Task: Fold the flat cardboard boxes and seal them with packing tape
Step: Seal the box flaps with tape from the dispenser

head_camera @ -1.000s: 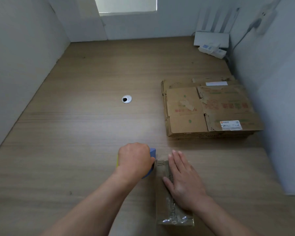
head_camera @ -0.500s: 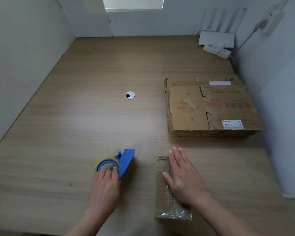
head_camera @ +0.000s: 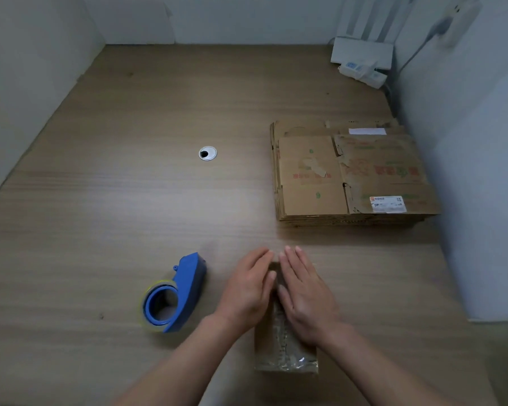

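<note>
1. Two hands: the left hand (head_camera: 248, 291) and the right hand (head_camera: 305, 294) lie side by side with fingers straight, pressing flat on one small cardboard box (head_camera: 285, 356). Neither hand grips anything.
2. That one box stands near the table's (head_camera: 100, 200) front edge, with glossy clear tape along its top.
3. One blue tape dispenser (head_camera: 176, 294) carrying one roll lies just left of the left hand, untouched.
4. One stack of flat cardboard boxes (head_camera: 349, 174) sits farther back on the right; how many it holds cannot be counted.
5. One round grommet (head_camera: 208, 153) sits mid-table.
</note>
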